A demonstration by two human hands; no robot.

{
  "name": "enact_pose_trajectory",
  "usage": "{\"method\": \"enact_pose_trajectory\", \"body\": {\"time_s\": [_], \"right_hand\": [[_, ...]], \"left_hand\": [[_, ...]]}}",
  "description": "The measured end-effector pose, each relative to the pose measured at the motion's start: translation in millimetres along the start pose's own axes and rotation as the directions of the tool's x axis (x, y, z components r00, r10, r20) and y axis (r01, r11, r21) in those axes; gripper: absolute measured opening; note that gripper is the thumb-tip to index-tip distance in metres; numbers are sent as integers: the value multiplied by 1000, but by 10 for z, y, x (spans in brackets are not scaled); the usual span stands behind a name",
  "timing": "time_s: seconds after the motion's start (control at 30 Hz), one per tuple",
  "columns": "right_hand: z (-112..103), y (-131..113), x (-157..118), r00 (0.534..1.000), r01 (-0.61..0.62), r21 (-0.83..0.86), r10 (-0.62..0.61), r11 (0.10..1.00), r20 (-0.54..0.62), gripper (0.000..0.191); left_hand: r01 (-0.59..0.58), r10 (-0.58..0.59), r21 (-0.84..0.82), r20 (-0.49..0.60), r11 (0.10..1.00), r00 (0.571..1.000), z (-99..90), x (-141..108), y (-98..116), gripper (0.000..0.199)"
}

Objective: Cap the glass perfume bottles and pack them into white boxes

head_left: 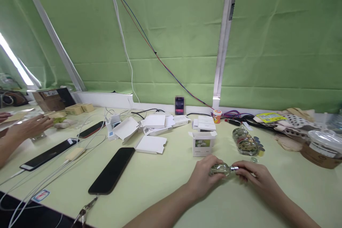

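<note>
My left hand (201,178) is wrapped round a small clear glass bottle (220,169), which lies on its side just above the table with its neck to the right. At that neck is a shiny silver collar (234,168). The fingers of my right hand (255,175) are pinched at the collar's outer end, hiding whatever sits at the tip. Behind my left hand stands an open white box (202,150) with a flower picture. Several glass jars (244,142) with dried plant matter lie beyond my right hand, near some small round discs (259,146).
White flattened cartons (152,144) are piled at the centre back. A black phone (112,171) lies left of my arm, with charging cables (57,165) farther left. A lidded cup (323,149) stands at right. Another person's hand (30,128) works at far left.
</note>
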State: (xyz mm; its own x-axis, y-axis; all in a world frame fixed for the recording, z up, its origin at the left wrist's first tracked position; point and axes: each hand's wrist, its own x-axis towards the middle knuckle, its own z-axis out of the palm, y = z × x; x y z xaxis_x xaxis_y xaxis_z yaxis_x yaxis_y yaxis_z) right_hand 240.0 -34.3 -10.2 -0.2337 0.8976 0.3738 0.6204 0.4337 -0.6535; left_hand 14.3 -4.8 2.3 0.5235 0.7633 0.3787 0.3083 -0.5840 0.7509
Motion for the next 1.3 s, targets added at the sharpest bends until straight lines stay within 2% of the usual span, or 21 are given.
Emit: {"method": "enact_pose_trajectory", "body": {"time_s": [0.63,0.87,1.07,1.3], "right_hand": [[-3,-16,-2,999,37,-28,-37,999,2,28],[-25,-1,9,988,102,-69,-109,992,-109,26],[-17,-11,29,968,222,-89,-230,971,-95,18],[-24,-57,25,983,177,-77,-181,981,-44,18]], "left_hand": [[26,-26,-28,11,999,1000,-6,-2,11,27],[74,-77,-89,-39,993,996,4,32,-18,27],[78,-80,-89,-27,993,996,2,20,-18,28],[64,-65,-66,-14,996,998,-1,16,12,27]]}}
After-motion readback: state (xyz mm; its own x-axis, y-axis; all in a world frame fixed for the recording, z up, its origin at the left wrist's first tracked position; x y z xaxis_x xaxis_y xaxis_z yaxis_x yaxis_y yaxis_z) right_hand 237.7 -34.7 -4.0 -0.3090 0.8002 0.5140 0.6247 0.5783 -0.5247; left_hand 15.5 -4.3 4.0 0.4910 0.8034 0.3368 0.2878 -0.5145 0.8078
